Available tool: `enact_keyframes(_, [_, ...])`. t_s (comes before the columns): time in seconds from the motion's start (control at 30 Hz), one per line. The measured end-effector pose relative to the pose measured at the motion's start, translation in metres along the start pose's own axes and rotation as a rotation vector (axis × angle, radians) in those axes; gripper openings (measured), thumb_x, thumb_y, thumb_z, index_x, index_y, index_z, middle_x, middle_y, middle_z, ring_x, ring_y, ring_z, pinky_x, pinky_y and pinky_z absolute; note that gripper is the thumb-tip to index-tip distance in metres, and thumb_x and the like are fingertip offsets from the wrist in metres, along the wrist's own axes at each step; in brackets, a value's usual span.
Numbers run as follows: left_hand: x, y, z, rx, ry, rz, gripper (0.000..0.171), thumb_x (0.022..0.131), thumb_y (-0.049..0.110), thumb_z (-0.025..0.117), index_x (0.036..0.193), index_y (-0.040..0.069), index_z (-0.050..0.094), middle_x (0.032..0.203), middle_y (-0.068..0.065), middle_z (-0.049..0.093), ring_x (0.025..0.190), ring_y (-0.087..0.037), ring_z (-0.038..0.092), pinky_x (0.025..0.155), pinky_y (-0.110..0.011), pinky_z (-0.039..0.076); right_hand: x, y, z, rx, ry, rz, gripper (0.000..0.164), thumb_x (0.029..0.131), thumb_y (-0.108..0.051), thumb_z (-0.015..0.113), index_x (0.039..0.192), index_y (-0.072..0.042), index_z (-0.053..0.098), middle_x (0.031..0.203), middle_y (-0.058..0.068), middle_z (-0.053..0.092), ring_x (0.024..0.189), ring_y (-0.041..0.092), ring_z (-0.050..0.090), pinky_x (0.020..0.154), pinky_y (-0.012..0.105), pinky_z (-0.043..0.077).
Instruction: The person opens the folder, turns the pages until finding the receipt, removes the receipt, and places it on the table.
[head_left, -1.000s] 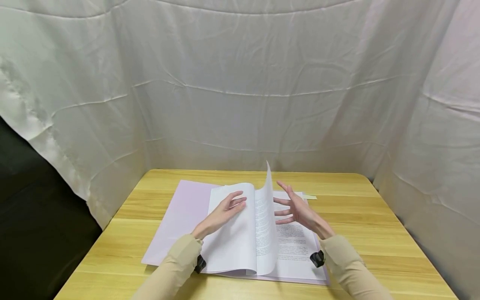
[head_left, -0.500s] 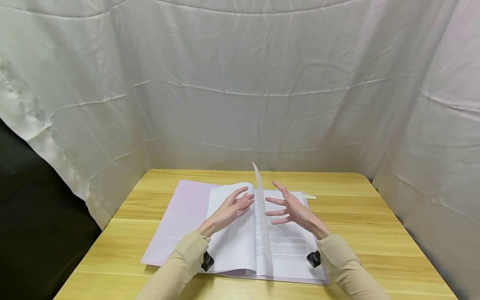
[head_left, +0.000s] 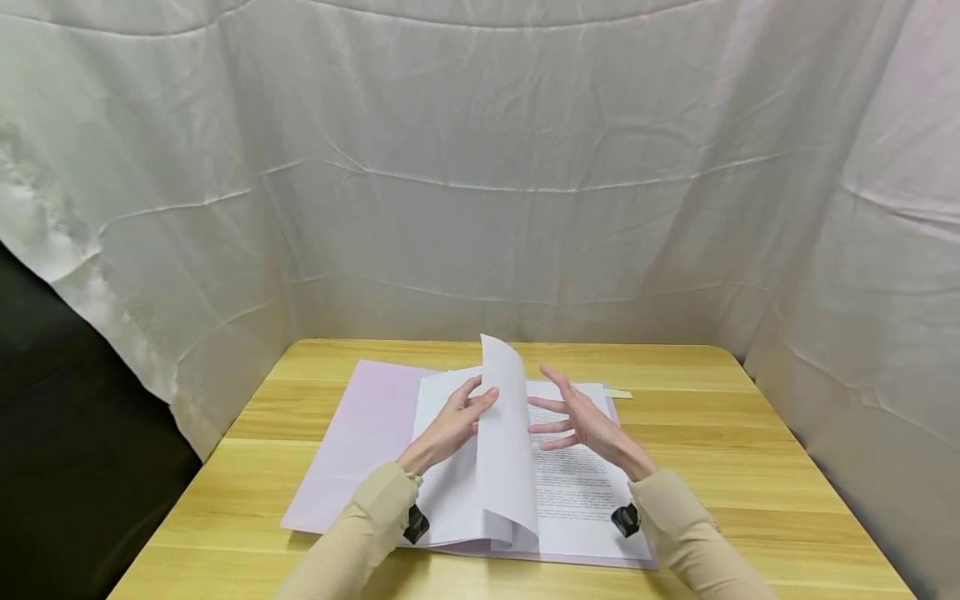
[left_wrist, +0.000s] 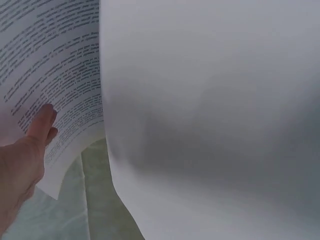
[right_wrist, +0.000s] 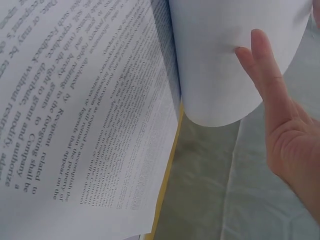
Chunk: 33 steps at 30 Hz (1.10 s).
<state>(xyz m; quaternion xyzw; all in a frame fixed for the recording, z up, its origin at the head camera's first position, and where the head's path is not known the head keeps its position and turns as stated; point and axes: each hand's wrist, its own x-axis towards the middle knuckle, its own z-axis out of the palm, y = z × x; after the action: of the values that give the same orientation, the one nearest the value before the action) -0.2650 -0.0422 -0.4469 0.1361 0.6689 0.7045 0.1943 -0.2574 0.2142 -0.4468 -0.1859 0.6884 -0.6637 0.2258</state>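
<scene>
Largest first: I see a grey curtain (head_left: 480, 208) round a wooden table (head_left: 750, 467), and on the table lies the folder (head_left: 367, 425), spread flat, its lilac left cover bare on the outer side.

The folder is the only container I can make out, and it holds the printed sheets. I judge the leafing to be partway: the turned sheets (head_left: 450, 492) lie on the left, blank side up, while the unturned sheets (head_left: 585, 492) lie on the right with text showing. I can't tell how many are left, nor what fixes them at the spine.

Between the two piles stands the page (head_left: 506, 442), curled upright and leaning left, blank face to the right and print to the left. I'd call its turn roughly half done; it has not yet been laid down.

My left hand (head_left: 453, 425) pinches the page's free edge, thumb on the blank face. My right hand (head_left: 596, 425) holds nothing; its fingers are spread wide, the tips right at the blank face, touching or just beside it.

Smallest, a pale tab (head_left: 618, 393) sticks out past the folder's far right corner.
</scene>
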Motion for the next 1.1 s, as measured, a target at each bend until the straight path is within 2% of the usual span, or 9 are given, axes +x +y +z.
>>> enact_keyframes(0.17, [0.000,-0.003,-0.002,0.012,0.044,0.017,0.062,0.104,0.016,0.053,0.155,-0.001,0.023,0.137,-0.034,0.055,0.101,-0.017,0.069,0.087,-0.036,0.061,0.000,0.004,0.000,-0.032,0.008,0.012,0.059,0.110,-0.049,0.015,0.163,-0.027,0.005,0.163,0.028,0.026,0.126,0.047,0.059,0.093,0.062,0.054])
enact_keyframes(0.33, [-0.001,-0.007,-0.006,0.074,0.152,0.010,0.059,0.097,0.005,0.060,0.149,-0.003,0.035,0.126,-0.033,0.063,0.088,-0.016,0.071,0.078,-0.036,0.063,0.000,0.009,-0.003,-0.097,0.021,0.011,0.057,0.111,-0.045,0.017,0.163,-0.023,0.014,0.161,0.026,0.032,0.127,0.048,0.058,0.092,0.054,0.059])
enact_keyframes(0.53, [-0.003,-0.014,-0.016,0.137,0.288,-0.023,0.070,0.088,0.001,0.069,0.149,-0.004,0.034,0.129,-0.034,0.061,0.096,-0.026,0.070,0.081,-0.040,0.062,-0.001,0.015,-0.010,-0.169,0.053,0.002,0.057,0.111,-0.042,0.024,0.160,-0.012,0.023,0.156,0.032,0.038,0.125,0.051,0.058,0.090,0.050,0.060])
enact_keyframes(0.73, [-0.007,-0.018,-0.027,0.229,0.366,-0.079,0.072,0.089,0.009,0.072,0.150,-0.002,0.034,0.136,-0.034,0.056,0.111,-0.039,0.066,0.091,-0.046,0.058,-0.005,0.023,-0.019,-0.189,0.074,0.012,0.056,0.111,-0.037,0.030,0.158,-0.006,0.026,0.152,0.035,0.041,0.123,0.049,0.060,0.092,0.051,0.059])
enact_keyframes(0.83, [-0.007,-0.019,-0.032,0.252,0.378,-0.095,0.071,0.091,0.012,0.072,0.149,-0.002,0.035,0.137,-0.034,0.055,0.115,-0.041,0.065,0.093,-0.047,0.057,-0.006,0.027,-0.024,-0.205,0.083,0.023,0.057,0.111,-0.036,0.031,0.158,-0.003,0.025,0.151,0.035,0.042,0.122,0.048,0.060,0.093,0.050,0.059])
enact_keyframes(1.1, [-0.012,-0.025,-0.050,0.320,0.346,-0.120,0.069,0.092,0.017,0.072,0.147,-0.005,0.037,0.134,-0.033,0.058,0.114,-0.040,0.064,0.095,-0.048,0.054,-0.009,0.035,-0.038,-0.308,0.146,0.052,0.061,0.110,-0.038,0.035,0.155,0.003,0.028,0.146,0.036,0.047,0.119,0.044,0.064,0.095,0.047,0.058])
